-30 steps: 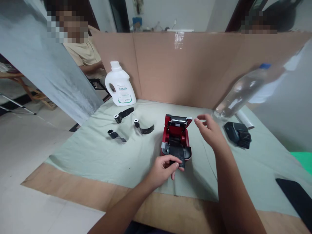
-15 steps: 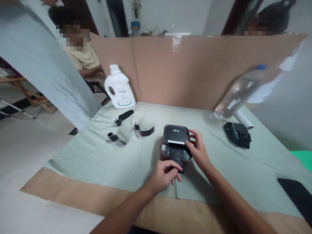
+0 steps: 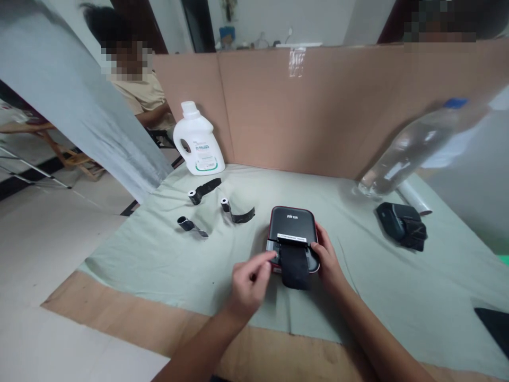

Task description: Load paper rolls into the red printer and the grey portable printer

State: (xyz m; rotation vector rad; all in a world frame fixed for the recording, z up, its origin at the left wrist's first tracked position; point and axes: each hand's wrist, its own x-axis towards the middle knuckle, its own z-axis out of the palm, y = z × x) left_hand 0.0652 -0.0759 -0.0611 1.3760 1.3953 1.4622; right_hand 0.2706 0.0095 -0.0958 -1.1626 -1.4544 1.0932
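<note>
A small black printer (image 3: 293,220) with red sides sits on the cloth in front of me. A strip of black paper (image 3: 295,268) hangs out of its front slot. My right hand (image 3: 328,257) grips the printer's right side, thumb on the top edge and fingers round the side. My left hand (image 3: 252,278) holds nothing. Its index finger is stretched out and touches the front left corner of the printer, beside the strip; its other fingers are curled.
Partly unrolled black rolls (image 3: 227,207) lie to the left. Behind them stands a white jug (image 3: 200,143). A clear bottle (image 3: 409,151) leans against the cardboard panel (image 3: 286,116). Near it is a dark device (image 3: 397,223) with black paper. A person (image 3: 145,95) sits beyond at left.
My left hand has let go of the black strip and moved left to the printer's front corner, index finger out. My right hand still grips the printer. The view has shifted slightly.
</note>
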